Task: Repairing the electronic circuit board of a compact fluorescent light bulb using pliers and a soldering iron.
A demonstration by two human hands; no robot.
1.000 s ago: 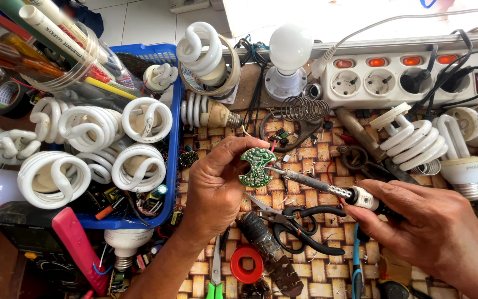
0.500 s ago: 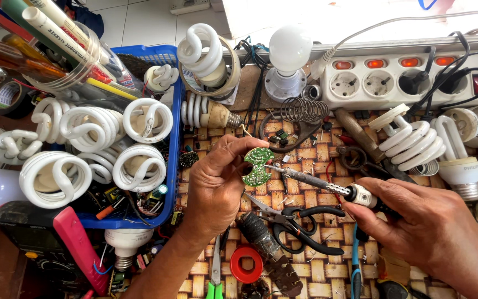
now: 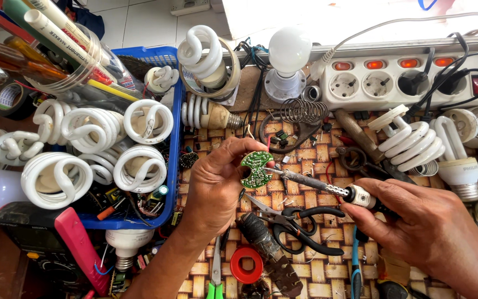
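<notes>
At centre, left hand (image 3: 217,185) pinches board (image 3: 256,169); right hand (image 3: 432,232) grips iron (image 3: 311,181) (tip touching). Slip risk: burnt fingertips (image 3: 250,148).

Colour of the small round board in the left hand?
Green circuit board, seen in the head view.

Glossy green circuit board (image 3: 255,169), dull metal soldering iron (image 3: 319,185), woven cane mat (image 3: 316,160), blue plastic basket (image 3: 176,138)

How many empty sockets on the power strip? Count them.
2 empty sockets: one at the power strip's left end, one beside it; those further right hold plugs.
</notes>
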